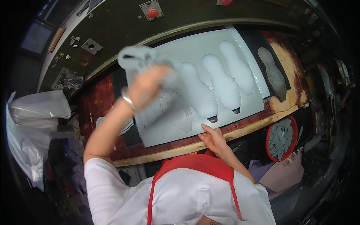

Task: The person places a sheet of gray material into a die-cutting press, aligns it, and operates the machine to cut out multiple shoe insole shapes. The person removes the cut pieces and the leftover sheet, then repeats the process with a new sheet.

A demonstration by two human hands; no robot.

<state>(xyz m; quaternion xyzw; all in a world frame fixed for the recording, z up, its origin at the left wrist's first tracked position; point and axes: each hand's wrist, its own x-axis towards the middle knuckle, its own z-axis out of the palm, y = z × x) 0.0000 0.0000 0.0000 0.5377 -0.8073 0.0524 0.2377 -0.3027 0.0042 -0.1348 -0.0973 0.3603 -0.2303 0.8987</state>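
My left hand point(152, 82), a silver bracelet at its wrist, is over the left part of a pale grey sheet point(157, 135). Motion smears its fingers, but they appear closed on a light grey cut piece point(129, 62) with rounded ends and a dark gap. At the sheet's near edge my right hand point(214, 139) pinches it, thumb on top and fingers underneath. Several insole-shaped cut areas point(198, 92) run across the sheet, two with dark gaps at their near ends. Cut outlines point(176, 110) show below my left hand.
On the right lies an insole-shaped form point(272, 71) on a black strip. A red basin point(294, 150) of grey scraps stands below the table's wooden edge point(258, 124). Beyond the table runs a green machine beam point(116, 33) with a red button point(152, 14). Clear plastic bags point(28, 138) hang left.
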